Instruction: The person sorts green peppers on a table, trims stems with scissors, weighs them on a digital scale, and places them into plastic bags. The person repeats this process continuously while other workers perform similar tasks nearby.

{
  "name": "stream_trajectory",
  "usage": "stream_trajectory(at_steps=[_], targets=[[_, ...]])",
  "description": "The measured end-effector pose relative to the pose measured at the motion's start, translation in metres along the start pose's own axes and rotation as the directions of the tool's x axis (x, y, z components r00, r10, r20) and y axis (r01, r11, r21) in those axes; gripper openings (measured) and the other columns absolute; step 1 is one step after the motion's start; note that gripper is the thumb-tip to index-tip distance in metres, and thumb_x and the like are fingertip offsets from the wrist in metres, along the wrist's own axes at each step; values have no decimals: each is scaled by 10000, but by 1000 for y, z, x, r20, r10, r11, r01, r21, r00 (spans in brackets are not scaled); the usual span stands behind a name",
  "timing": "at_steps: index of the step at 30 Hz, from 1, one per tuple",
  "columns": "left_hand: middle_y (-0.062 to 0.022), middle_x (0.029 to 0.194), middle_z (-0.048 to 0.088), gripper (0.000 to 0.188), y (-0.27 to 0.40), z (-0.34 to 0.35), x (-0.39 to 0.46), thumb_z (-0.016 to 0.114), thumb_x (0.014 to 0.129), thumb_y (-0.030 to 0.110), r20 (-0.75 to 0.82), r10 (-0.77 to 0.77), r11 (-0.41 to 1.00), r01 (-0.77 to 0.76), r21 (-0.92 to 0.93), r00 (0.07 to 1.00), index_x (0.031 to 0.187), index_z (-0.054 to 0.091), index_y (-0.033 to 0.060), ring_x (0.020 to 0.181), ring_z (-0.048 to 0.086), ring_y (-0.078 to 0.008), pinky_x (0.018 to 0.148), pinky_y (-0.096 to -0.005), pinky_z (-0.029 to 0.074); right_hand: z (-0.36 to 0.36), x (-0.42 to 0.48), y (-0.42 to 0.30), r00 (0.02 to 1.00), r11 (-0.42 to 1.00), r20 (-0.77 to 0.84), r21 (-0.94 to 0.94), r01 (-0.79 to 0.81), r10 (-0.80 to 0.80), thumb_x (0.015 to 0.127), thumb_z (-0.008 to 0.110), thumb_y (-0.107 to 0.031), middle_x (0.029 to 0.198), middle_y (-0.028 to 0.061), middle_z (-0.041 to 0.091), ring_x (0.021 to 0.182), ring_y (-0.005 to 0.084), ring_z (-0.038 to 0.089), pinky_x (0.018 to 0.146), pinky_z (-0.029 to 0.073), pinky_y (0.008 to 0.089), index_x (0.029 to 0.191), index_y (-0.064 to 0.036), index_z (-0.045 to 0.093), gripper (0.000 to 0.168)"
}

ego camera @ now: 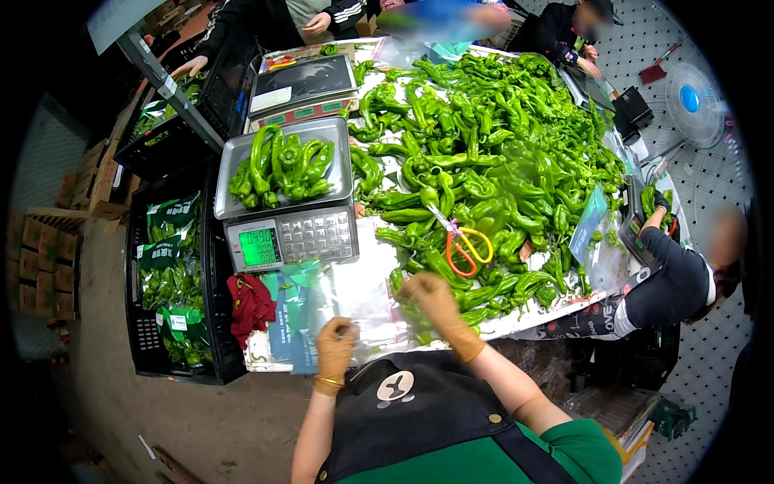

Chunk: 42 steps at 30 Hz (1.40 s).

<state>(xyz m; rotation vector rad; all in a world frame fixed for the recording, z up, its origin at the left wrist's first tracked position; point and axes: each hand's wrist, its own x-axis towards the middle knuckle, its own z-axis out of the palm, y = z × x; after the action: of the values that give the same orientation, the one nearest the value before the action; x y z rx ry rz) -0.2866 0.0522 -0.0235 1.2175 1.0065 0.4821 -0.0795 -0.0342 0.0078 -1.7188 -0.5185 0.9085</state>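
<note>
My left hand [335, 345], in a tan glove, is at the table's near edge beside flat plastic packing bags [293, 314]; its fingers are curled and a clear bag seems to be near them. My right hand [432, 299], gloved alike, hovers over the near edge of a large heap of green peppers [484, 157]; whether it holds anything is blurred. Scissors [465, 248] with one red and one yellow handle lie on the peppers. Left of the heap, a digital scale [290, 239] with a lit display carries peppers [284, 160] in its metal tray [224, 196].
A black crate [130, 290] with bagged peppers [175, 272] stands left of the table. Behind the first scale sits a second scale [302, 85]. A dark red cloth [251, 308] lies at the near left corner. Co-workers stand at the far side and right; a fan [689, 100] is beyond.
</note>
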Motion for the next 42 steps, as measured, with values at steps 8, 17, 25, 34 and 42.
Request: stream_trajectory(at_steps=[8,17,25,34,42], targets=[[-26,766,586,145,-2,-40,4,675,874,167,-70,217,956,-198,217,974,876,664,22,675,514,-100,624,-232,426,-128,62,24,960,380,-58,-924,53,-274,738,716,-137,850,156,650,772,325,639,689,509,417,986,-23,610,293],[-71,1060,574,327,13,-42,-17,581,786,-113,-196,210,952,-155,263,958,1072,535,39,767,531,-126,692,-261,462,-123,40,43,950,869,-215,-486,97,-226,703,798,-104,746,30,580,666,104,538,633,482,260,1055,-19,565,431],[-124,1156,627,251,40,-39,-14,549,689,-132,122,635,561,-564,606,763,859,631,35,790,532,-220,708,-318,447,-79,33,24,975,745,-130,-666,48,-179,692,784,-117,841,129,652,743,236,663,673,528,317,1068,-29,589,433],[-73,971,694,341,51,-35,-18,512,705,-119,237,486,599,-518,611,841,916,707,64,826,552,-271,768,-359,455,-115,23,0,989,915,-123,383,125,-83,821,617,-55,825,5,506,864,180,602,711,459,279,1060,-62,513,261],[-75,1011,682,355,30,-40,-14,507,698,-123,273,484,591,-541,599,831,894,716,88,846,546,-285,799,-375,445,-78,36,-52,973,824,95,552,126,-212,814,564,4,1164,181,595,1188,308,555,955,447,375,854,-106,383,216]])
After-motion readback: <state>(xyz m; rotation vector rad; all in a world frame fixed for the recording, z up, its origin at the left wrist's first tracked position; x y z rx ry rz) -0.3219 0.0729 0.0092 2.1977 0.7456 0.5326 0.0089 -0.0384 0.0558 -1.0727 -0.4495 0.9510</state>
